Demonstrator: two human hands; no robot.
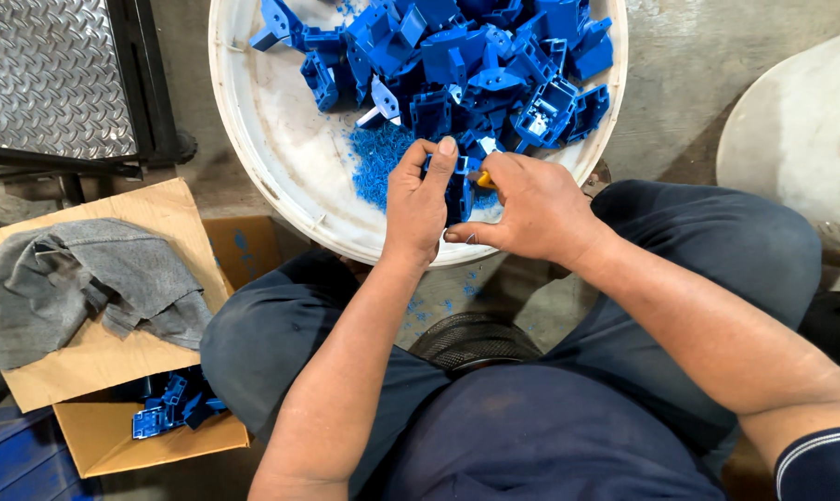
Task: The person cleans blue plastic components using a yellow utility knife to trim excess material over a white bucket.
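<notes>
My left hand (416, 202) grips a blue moulded plastic part (459, 190) over the near rim of a large white basin (281, 158). My right hand (528, 210) holds a small tool with a yellow handle (485, 180) against that part; its tip is hidden by my fingers. A heap of similar blue plastic parts (480, 65) fills the far side of the basin. A patch of blue shavings (375, 158) lies on the basin floor just left of my left hand.
A cardboard box (142, 445) at lower left holds a few blue parts (174, 404), with a grey cloth (86, 278) over its flap. A metal tread-plate platform (49, 74) stands at upper left. Another white basin (801, 139) sits at right. My knees flank the basin.
</notes>
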